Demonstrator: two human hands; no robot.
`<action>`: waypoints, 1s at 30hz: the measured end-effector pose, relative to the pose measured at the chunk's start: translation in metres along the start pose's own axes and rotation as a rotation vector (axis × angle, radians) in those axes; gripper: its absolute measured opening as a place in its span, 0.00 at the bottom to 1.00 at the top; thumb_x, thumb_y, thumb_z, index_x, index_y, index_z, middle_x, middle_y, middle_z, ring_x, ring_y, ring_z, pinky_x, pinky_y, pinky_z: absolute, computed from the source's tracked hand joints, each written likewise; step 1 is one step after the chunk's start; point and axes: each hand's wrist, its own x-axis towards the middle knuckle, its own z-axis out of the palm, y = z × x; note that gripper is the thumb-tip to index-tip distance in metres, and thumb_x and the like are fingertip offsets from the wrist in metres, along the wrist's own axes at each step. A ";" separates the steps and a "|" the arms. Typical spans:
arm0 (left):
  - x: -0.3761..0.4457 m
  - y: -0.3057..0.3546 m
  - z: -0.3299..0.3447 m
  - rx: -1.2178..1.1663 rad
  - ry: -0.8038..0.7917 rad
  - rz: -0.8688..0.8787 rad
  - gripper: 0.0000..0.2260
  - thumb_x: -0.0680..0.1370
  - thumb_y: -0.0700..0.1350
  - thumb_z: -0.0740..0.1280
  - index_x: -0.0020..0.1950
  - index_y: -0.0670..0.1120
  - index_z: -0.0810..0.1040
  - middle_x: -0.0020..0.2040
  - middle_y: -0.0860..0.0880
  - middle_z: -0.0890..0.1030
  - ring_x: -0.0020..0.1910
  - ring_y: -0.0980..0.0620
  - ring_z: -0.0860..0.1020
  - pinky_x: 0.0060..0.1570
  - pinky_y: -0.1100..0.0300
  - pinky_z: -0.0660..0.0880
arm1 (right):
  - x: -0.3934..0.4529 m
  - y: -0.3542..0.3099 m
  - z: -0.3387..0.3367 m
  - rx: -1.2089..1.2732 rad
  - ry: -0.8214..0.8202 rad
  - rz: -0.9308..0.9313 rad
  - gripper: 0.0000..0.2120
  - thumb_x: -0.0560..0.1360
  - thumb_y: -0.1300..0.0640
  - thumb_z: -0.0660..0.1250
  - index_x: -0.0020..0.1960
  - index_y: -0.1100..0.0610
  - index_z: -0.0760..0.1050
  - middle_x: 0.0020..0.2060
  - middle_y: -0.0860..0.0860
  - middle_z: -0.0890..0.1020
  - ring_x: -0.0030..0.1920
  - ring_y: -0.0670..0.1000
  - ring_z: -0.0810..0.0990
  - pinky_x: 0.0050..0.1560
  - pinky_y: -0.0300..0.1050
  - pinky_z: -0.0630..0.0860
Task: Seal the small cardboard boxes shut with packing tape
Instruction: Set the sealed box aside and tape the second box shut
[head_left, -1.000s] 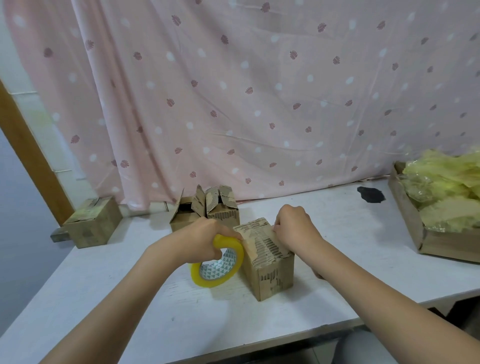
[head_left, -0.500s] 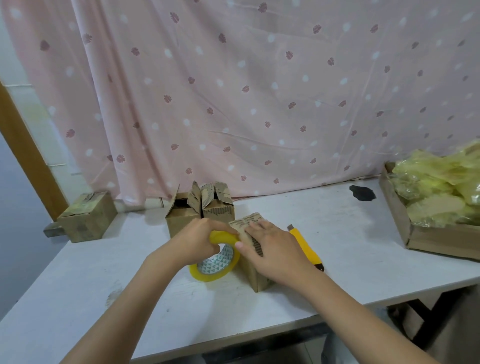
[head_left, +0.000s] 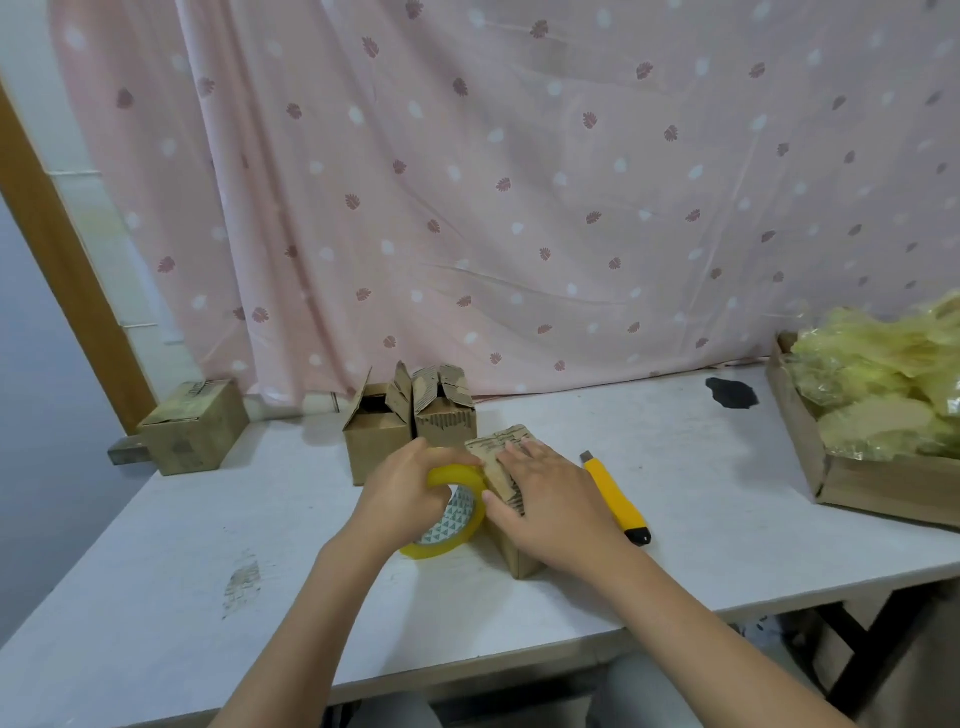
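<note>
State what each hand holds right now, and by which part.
The left hand grips the yellow tape roll over its top rim. The right hand holds nothing; it presses flat on top of the small cardboard box.

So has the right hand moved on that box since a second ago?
Yes. The right hand slid from the box's far right corner across its top toward the tape roll, uncovering the yellow knife.

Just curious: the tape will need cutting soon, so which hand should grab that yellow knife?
Probably the right hand: the knife lies just beside it, while the left hand grips the tape roll.
</note>
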 end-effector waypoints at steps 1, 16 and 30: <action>0.000 0.000 0.001 -0.005 0.006 0.000 0.27 0.75 0.36 0.62 0.61 0.69 0.77 0.44 0.54 0.69 0.48 0.50 0.74 0.43 0.56 0.74 | 0.000 0.000 0.000 0.002 0.002 0.004 0.31 0.80 0.38 0.52 0.78 0.53 0.60 0.77 0.49 0.62 0.77 0.48 0.56 0.75 0.41 0.53; 0.003 -0.009 0.003 0.036 -0.001 0.067 0.25 0.77 0.41 0.64 0.64 0.71 0.74 0.46 0.54 0.69 0.48 0.52 0.74 0.42 0.57 0.75 | 0.001 0.000 -0.003 0.027 -0.062 -0.023 0.31 0.81 0.40 0.51 0.79 0.55 0.57 0.78 0.50 0.58 0.78 0.48 0.51 0.74 0.37 0.46; -0.011 -0.026 -0.020 -0.191 -0.117 0.120 0.29 0.73 0.38 0.67 0.61 0.70 0.69 0.54 0.58 0.76 0.46 0.59 0.75 0.39 0.61 0.74 | 0.016 -0.003 -0.005 0.132 -0.073 0.102 0.24 0.81 0.42 0.55 0.77 0.43 0.61 0.77 0.42 0.59 0.79 0.49 0.51 0.72 0.46 0.61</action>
